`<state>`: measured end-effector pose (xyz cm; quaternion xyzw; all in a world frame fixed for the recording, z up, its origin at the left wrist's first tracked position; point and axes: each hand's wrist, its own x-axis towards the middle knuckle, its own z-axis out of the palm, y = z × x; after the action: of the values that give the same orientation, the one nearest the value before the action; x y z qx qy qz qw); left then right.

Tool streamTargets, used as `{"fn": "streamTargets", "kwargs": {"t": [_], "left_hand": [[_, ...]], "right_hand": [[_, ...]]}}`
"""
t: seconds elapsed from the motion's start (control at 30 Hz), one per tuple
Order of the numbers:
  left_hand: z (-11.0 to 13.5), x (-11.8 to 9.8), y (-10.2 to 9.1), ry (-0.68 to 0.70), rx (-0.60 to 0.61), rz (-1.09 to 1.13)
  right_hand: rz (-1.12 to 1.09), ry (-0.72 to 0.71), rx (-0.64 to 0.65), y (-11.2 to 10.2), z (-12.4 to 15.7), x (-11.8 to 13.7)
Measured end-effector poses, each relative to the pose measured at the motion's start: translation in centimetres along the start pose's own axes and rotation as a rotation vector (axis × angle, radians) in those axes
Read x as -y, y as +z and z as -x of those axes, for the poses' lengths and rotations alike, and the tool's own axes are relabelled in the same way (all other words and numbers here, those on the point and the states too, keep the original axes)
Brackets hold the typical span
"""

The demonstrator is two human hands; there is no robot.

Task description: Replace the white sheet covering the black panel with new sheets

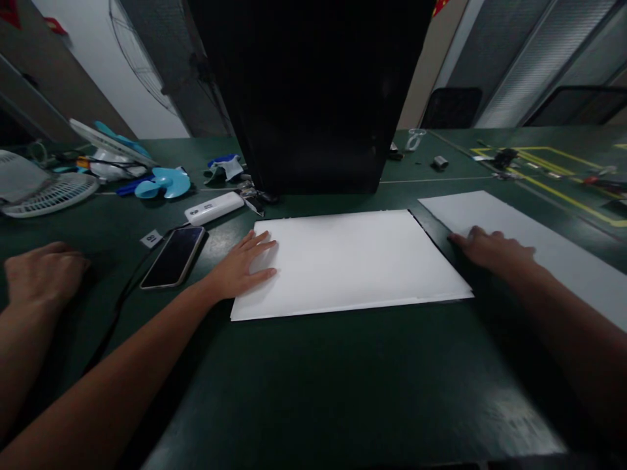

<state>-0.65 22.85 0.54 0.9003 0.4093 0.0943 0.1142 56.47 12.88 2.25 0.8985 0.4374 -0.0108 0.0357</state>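
My left hand (242,266) lies palm down with its fingers spread over the left edge of a white sheet (350,261). Below that sheet's near edge, a thin second layer shows. My right hand (492,251) is at the left edge of another white sheet (533,238) on the right. Its fingers look bent over that edge, with the thumb side toward the middle sheet, though blur softens the details. Both sheets rest on the dark green table (343,385).
Another person's hand (44,274) rests at far left. Nearby are a phone (174,258), a white stick-shaped device (214,209), blue fan blades (164,183) and a fan grille (53,196). A large black panel (313,98) stands behind the middle sheet. Yellow tape (568,192) marks the right.
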Motion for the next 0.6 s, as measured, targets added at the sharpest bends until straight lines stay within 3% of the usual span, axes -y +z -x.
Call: {"fn": "streamTargets", "kwargs": {"t": [0.23,0.43,0.5,0.6], "left_hand": [[0.2,0.1,0.0,-0.023,-0.023,0.038],[0.3,0.1,0.1,-0.041,-0.049,0.06],[0.4,0.0,0.0,-0.046,-0.054,0.059],[0.4,-0.2,-0.1,-0.06,-0.064,0.067]], "right_hand": [[0.058,-0.073,0.033,-1.7,2.4,1.6],[0.148,-0.105,-0.097,-5.6,5.6,3.0],[0.175,-0.203,-0.155,-6.4,8.0,4.7],[0.179,-0.53,-0.217,-5.8,11.7,7.6]]}}
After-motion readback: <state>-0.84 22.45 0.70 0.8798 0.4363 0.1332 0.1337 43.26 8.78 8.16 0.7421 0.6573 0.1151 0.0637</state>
